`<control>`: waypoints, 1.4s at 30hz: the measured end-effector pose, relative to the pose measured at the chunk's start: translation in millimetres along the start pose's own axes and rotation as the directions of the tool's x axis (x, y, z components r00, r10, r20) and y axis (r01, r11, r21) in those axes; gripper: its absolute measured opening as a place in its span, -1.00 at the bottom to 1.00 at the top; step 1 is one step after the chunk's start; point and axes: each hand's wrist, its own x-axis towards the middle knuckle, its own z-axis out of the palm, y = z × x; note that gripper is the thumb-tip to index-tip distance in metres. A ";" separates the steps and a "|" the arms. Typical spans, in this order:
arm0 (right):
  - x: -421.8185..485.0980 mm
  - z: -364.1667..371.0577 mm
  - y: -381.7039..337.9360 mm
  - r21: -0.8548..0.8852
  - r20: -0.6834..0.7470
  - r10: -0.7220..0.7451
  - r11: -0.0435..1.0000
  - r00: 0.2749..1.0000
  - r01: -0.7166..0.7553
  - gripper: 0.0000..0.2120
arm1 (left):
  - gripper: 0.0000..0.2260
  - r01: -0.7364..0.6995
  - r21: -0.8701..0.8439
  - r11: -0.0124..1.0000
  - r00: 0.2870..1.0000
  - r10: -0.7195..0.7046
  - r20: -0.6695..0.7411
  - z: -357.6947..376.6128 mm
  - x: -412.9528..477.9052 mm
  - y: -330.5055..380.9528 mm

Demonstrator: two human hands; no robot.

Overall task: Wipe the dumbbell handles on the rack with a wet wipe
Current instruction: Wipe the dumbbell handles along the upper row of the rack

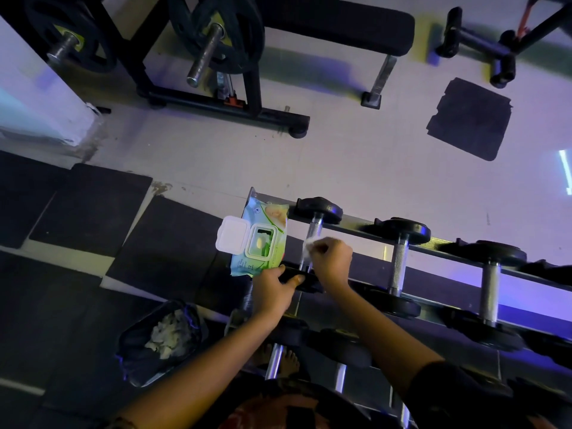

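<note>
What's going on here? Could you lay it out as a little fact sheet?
place: gym, dumbbell rack
right hand: holds a wet wipe on the handle of the leftmost dumbbell
left hand: grips that dumbbell's near weight
wipe pack: on the rack's left end, lid open
bag: on the floor, holds crumpled wipes

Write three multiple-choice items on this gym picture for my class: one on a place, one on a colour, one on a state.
1. Where does the wipes pack lie? A. on the rack's left end B. on the bench C. in the bin bag
2. The pack's lid is: A. red B. white C. black
3. The right hand is: A. empty B. lifting the pack C. pinching a wipe against a dumbbell handle
Answers: 1 A, it rests at the rack's end; 2 B, white plastic; 3 C, the wipe shows in its grip.
</note>
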 end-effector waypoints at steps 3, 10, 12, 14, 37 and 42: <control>32.1 0.7 -14.8 0.051 -0.082 0.052 0.998 0.995 -0.048 -0.82 | -0.48 -0.010 0.001 1.000 1.000 0.010 0.004 -1.2 0.7 -0.6; 8.1 5.8 1.6 -0.022 0.021 0.079 0.997 0.997 -0.078 -0.77 | -0.51 -0.020 0.024 1.000 1.000 0.021 -0.011 0.3 2.4 -5.0; -14.0 6.5 12.1 -0.060 0.064 0.094 0.994 0.994 -0.090 -0.85 | -0.54 -0.021 0.017 1.000 1.000 0.021 -0.004 0.7 2.5 -5.6; -19.6 5.8 15.3 -0.071 0.068 0.090 0.994 0.994 -0.085 -0.87 | -0.54 -0.021 0.009 1.000 1.000 0.021 -0.004 0.5 2.8 -5.8; -21.3 2.1 11.9 -0.001 0.001 0.163 0.987 0.987 -0.163 -0.92 | -0.80 -0.124 0.065 0.990 0.992 0.124 0.015 -7.2 -10.2 5.7; -33.3 -30.7 22.9 0.168 -0.102 0.155 0.976 0.983 -0.137 -0.93 | -0.74 -0.170 -0.019 0.985 0.984 0.168 -0.064 1.5 -37.6 16.2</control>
